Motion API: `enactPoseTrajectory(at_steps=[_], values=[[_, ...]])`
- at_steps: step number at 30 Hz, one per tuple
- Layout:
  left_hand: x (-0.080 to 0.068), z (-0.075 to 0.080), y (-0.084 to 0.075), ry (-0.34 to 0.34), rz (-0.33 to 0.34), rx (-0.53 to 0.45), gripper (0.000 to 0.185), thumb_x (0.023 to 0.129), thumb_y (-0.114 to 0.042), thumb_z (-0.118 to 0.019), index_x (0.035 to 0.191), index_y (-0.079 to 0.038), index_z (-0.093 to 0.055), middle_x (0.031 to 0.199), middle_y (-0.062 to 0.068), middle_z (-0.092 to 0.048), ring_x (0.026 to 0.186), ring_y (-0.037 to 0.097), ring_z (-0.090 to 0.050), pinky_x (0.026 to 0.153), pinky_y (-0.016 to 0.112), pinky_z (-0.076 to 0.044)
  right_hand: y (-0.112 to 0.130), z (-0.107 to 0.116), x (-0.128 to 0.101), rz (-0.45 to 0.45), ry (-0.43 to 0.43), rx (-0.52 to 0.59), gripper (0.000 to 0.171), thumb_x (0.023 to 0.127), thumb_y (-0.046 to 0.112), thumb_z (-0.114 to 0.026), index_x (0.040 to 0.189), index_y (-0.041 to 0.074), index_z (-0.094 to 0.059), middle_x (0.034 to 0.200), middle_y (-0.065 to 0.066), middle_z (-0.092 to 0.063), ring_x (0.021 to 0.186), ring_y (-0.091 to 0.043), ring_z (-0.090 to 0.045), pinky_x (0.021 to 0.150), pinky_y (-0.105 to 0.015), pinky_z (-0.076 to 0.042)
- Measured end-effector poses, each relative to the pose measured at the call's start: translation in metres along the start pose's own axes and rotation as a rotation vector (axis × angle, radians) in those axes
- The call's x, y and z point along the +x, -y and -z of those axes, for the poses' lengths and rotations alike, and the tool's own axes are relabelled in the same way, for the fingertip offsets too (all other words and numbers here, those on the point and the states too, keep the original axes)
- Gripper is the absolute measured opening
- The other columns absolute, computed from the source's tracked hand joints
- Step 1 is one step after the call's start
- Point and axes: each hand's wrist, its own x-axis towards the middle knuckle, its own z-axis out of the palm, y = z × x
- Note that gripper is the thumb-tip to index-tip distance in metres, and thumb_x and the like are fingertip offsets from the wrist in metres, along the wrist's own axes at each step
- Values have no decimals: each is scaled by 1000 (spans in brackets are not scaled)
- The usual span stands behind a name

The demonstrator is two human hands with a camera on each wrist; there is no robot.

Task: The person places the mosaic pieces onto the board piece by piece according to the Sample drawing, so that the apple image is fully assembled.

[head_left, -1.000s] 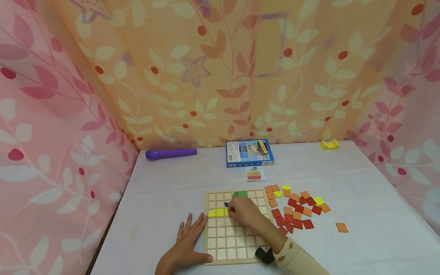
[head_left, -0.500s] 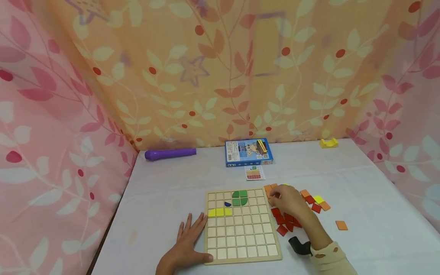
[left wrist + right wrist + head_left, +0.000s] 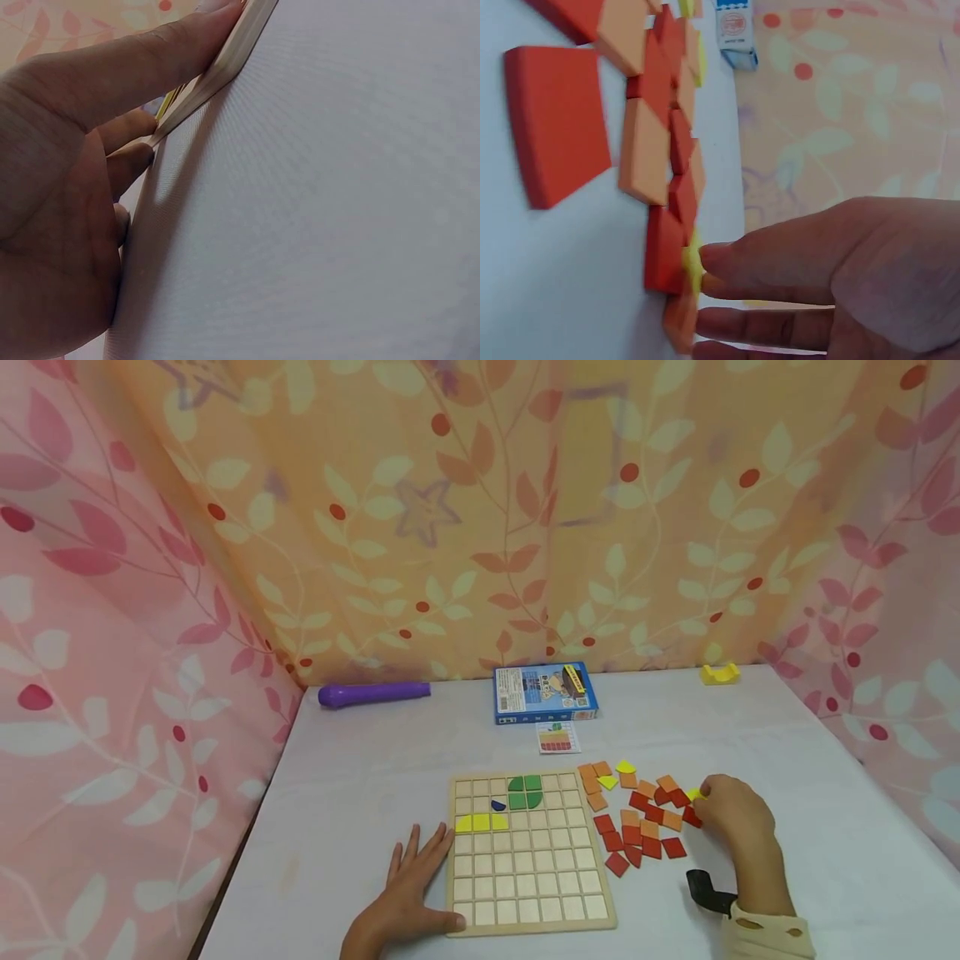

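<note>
Left hand (image 3: 408,893) lies flat, fingers straight, against the board (image 3: 528,852) edge at 9 o'clock — at 3 o'clock of the board, the right hand (image 3: 731,814) fingertips pinch a yellow tile (image 3: 692,266) at the tile pile's (image 3: 645,818) 3 o'clock edge.

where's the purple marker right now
In the head view, the purple marker lies at the table's far left edge by the curtain, left of the blue box.

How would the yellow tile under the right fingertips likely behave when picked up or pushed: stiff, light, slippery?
The yellow tile looks like a thin, flat slab with crisp edges, so probably stiff and light. Lying flat on the table, it should slide rather than roll or tip. Pushed, it may nudge the red tile it touches. The right hand would likely pinch its edge.
</note>
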Motion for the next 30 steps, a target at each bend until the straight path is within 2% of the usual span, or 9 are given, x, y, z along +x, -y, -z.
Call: enactPoseTrajectory(at_steps=[2, 8, 16, 20, 27, 30], values=[[0, 0, -1, 1, 4, -1, 120, 65, -57, -87, 161, -22, -25, 166, 1, -15, 151, 36, 14, 114, 62, 13, -3, -3, 0, 4, 2, 9, 33, 85, 8, -66, 106, -16, -62, 98, -31, -63, 84, -41, -58, 76, -58, -52], [-2, 1, -3, -9, -8, -4, 119, 65, -56, -87, 161, -22, -25, 166, 2, -16, 151, 37, 13, 114, 62, 12, -3, -14, 5, 58, -85, 6, 32, 88, 13, -68, 109, -12, -64, 106, -35, -60, 91, -44, -56, 82, -61, -51], [-2, 0, -1, -13, -25, -2, 119, 66, -57, -87, 161, -21, -25, 166, 4, -17, 150, 38, 13, 114, 63, 12, 4, -24, 12, 104, -148, 34, 33, 89, 15, -70, 110, -9, -67, 101, -32, -57, 90, -43, -55, 80, -59, -52], [-2, 0, -2, -12, -17, -2, 119, 65, -57, -87, 161, -21, -26, 166, 3, -17, 151, 38, 13, 114, 63, 13, 13, -28, 18, 180, -162, 17, 32, 91, 17, -71, 113, -6, -69, 103, -30, -58, 93, -43, -56, 82, -60, -52], [-2, 0, -2, -14, -10, -7, 118, 66, -56, -87, 161, -22, -26, 166, 3, -17, 151, 37, 13, 114, 62, 13, 42, -37, 39, 358, -64, -52, 31, 91, 8, -70, 121, 2, -71, 104, -21, -61, 91, -33, -58, 84, -55, -55], [-2, -1, -1, -13, -12, -7, 118, 66, -57, -86, 161, -23, -25, 166, 2, -16, 151, 36, 13, 114, 62, 13, 49, -39, 46, 393, -28, -95, 32, 89, 3, -69, 121, 4, -72, 103, -18, -61, 90, -30, -58, 83, -52, -56]])
